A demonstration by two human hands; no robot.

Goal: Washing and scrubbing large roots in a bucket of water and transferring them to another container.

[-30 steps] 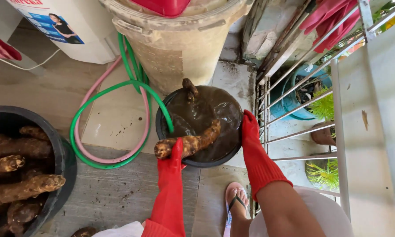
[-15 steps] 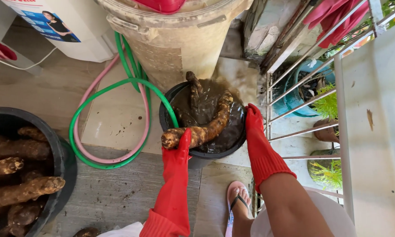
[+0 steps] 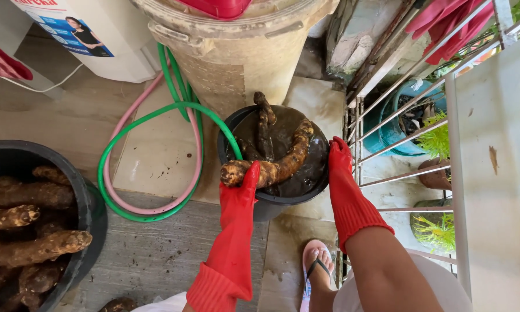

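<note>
Left hand (image 3: 242, 193) fingers wrap under the muddy root (image 3: 274, 164), out of sight. Right hand (image 3: 340, 164) fingertips hidden behind the black bucket (image 3: 283, 199) rim. Roots' lower ends sunk in murky brown water (image 3: 283, 138), probably more pieces below. Black tub (image 3: 84, 199) of roots cut by the left edge. Big tan barrel (image 3: 231, 52) cut off at top. Foot in sandal (image 3: 316, 266) partly covered by the leg. Brown lump (image 3: 118, 304) at the bottom edge too cropped to tell.

A muddy root (image 3: 274, 167) is held by the left hand (image 3: 244, 188) over a black bucket (image 3: 283, 199), whose rim is touched by the right hand (image 3: 340, 164).
</note>
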